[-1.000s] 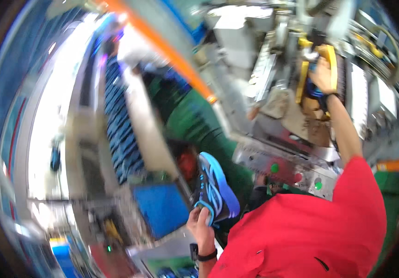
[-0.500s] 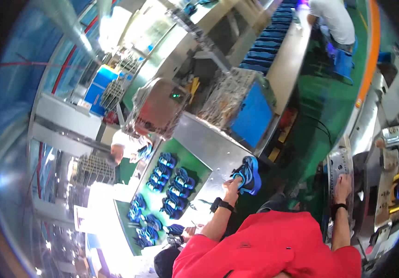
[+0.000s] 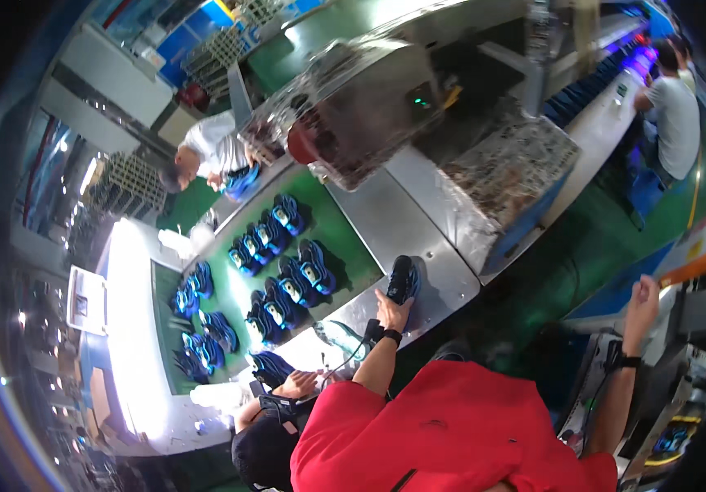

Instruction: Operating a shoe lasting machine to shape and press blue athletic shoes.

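My left hand is closed around the near end of a black shoe with a blue sole. The shoe is at the bare metal end of the conveyor table, its far end pointing away from me. My right hand is raised on the right, beside an orange bar, its fingers loosely bent and nothing visible in it. Left of the held shoe, several black and blue shoes stand in rows on the green belt.
A plastic-wrapped machine overhangs the belt's far side, near a wrapped blue box. A co-worker handles a shoe across the belt; another person's hand is at my left. A seated person works at the far right line.
My view has swung to the right. My left hand has brought the shoe from beside the table over its metal end. My right hand has lifted off the machine edge.
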{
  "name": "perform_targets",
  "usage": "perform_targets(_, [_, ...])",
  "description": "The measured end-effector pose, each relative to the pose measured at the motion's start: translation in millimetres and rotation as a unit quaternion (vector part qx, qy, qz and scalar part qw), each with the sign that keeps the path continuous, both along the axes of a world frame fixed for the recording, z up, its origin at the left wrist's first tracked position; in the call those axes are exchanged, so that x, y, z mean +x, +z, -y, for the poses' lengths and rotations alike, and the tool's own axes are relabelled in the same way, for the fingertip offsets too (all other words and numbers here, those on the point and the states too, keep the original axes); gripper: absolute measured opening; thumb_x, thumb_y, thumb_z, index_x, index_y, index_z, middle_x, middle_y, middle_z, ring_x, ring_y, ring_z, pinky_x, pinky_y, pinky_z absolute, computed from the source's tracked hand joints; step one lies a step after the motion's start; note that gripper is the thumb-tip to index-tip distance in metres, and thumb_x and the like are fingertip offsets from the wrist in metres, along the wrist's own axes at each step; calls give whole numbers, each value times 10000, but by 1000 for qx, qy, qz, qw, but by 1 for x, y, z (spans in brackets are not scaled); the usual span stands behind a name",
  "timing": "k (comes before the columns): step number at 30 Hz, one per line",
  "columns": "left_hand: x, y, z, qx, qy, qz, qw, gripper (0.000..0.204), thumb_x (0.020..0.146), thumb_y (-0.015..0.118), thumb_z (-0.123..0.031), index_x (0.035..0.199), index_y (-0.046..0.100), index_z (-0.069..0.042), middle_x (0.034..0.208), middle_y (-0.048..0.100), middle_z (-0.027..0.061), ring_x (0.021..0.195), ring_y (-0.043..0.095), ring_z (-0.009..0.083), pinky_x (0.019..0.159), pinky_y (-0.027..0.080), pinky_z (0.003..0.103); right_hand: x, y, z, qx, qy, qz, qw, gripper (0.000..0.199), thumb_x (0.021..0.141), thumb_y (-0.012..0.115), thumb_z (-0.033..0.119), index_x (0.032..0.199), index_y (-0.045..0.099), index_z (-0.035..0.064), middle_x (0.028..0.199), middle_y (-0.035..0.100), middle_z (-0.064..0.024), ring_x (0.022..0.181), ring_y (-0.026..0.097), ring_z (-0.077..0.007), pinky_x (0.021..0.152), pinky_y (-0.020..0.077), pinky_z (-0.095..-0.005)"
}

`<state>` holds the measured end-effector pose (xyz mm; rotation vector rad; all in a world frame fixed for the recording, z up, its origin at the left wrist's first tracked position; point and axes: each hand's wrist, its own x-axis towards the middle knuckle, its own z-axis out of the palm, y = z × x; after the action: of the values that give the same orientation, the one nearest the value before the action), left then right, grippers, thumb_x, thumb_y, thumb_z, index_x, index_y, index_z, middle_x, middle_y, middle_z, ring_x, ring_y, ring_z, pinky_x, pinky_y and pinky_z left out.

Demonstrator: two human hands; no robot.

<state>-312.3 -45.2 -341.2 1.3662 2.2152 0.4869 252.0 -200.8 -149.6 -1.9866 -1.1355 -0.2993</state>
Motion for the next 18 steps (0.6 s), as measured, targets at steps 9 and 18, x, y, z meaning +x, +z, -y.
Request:
perform_targets(9, [-35,-6,-33,18,77,142,987,681,766,793,-445,1262,535,-56,1052,685,298,1006,664,473,848,518,528,-11,53,-293,-73,108,40,991,329,1012,599,269,1221,632,17,1153,691,-161,1032,667,-293,888,502,-377])
perform_targets(18, [-227,-52,-309,104,246,242,933,718,674,821,-385,1139,614,122,1160,677,306,1085,656,421,945,504,465,44,15,-357,-247,80,8,966,461,1050,506,345,1211,637,-68,1205,677,-220,1143,619,-362,990,446,-377])
